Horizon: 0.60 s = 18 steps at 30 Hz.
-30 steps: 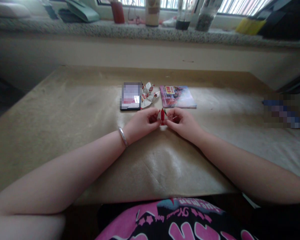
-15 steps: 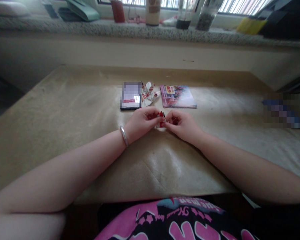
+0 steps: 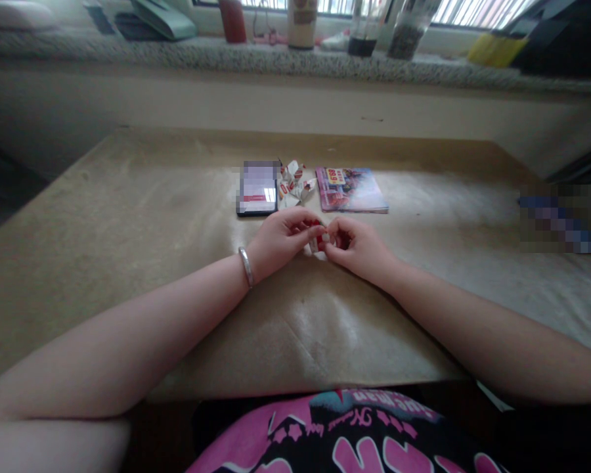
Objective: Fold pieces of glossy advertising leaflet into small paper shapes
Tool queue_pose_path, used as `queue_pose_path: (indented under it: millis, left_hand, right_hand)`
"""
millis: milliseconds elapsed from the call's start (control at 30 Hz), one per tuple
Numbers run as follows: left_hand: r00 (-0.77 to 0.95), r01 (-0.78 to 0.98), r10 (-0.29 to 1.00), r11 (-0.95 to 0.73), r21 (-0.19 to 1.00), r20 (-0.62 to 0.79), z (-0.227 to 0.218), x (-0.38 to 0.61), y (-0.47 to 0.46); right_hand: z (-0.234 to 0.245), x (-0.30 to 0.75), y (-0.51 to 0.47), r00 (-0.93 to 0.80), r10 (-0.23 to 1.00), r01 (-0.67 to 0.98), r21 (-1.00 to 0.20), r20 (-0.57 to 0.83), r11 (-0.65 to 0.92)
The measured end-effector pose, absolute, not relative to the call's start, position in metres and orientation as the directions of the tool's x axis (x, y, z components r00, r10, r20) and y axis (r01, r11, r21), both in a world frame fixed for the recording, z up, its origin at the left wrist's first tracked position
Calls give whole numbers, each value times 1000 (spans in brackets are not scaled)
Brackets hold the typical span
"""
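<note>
Both hands meet over the middle of the table, fingers pinched. Between them is a small red and white piece (image 3: 317, 244) that looks like folded paper or a wrapper, mostly hidden by the fingers. My left hand (image 3: 286, 240), with a silver bangle at the wrist, is closed on its left side. Closed at its right edge is my right hand (image 3: 357, 244), thumb and forefinger pressed together. Just beyond the hands lie crumpled white and red wrappers (image 3: 295, 184).
A dark-framed device (image 3: 257, 190) with a lit screen lies left of the wrappers. To their right is a colourful booklet (image 3: 352, 190). A blurred blue item (image 3: 561, 223) is at the table's right side. Bottles and jars stand on the granite sill (image 3: 256, 56) behind.
The red and white piece has turned between my fingers, and its dark pointed top no longer shows. My right fingers have shifted slightly. Things on the table have stayed put.
</note>
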<state>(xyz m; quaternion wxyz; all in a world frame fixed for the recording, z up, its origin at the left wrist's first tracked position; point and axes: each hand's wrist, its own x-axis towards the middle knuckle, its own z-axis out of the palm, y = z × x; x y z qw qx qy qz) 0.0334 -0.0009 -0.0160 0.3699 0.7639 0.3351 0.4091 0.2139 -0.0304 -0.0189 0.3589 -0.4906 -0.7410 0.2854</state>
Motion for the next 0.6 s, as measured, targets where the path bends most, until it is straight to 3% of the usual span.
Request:
queue_pose_path:
  millis: [167, 400, 600]
  left_hand:
    - [430, 216, 799, -543, 811, 420, -15, 32, 0]
    - [423, 238, 845, -452, 860, 327, -15, 31, -1]
    - [454, 363, 845, -465, 807, 283, -14, 31, -2]
  right_hand:
    - [-19, 214, -31, -278, 927, 502, -785, 251, 363]
    - [-16, 216, -31, -267, 937, 479, -812, 227, 334]
    - [-19, 219, -24, -246, 963, 442, -871, 111, 213]
